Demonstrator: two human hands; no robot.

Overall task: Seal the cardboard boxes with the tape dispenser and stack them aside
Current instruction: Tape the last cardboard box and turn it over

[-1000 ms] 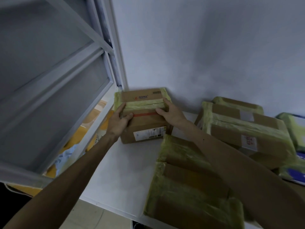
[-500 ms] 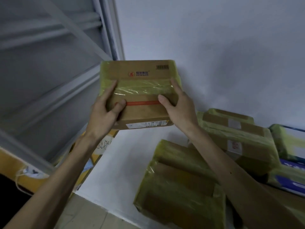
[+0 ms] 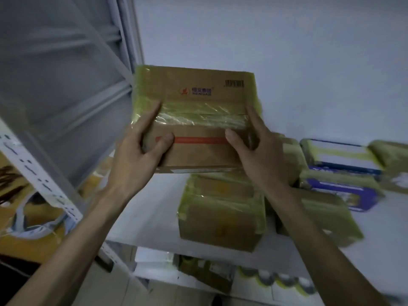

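A small cardboard box (image 3: pixel 198 98), sealed with yellowish tape and marked with a red stripe and a red logo, is held up in the air above the white shelf (image 3: pixel 145 219). My left hand (image 3: pixel 136 157) grips its left end and my right hand (image 3: pixel 258 155) grips its right end, thumbs on the top face. Below it on the shelf sits another taped cardboard box (image 3: pixel 220 215), with a second taped box (image 3: pixel 324 208) to its right. No tape dispenser is in view.
Blue-and-white taped boxes (image 3: pixel 340 173) lie at the right against the white wall. A grey metal rack upright (image 3: pixel 44 180) stands at the left, with yellow bags (image 3: pixel 33 228) behind it. A lower shelf holds tape rolls (image 3: pixel 276 281) and a carton.
Both hands have lifted the small taped box off the shelf's back corner and brought it up and closer; the view has tilted so the lower shelf now shows.
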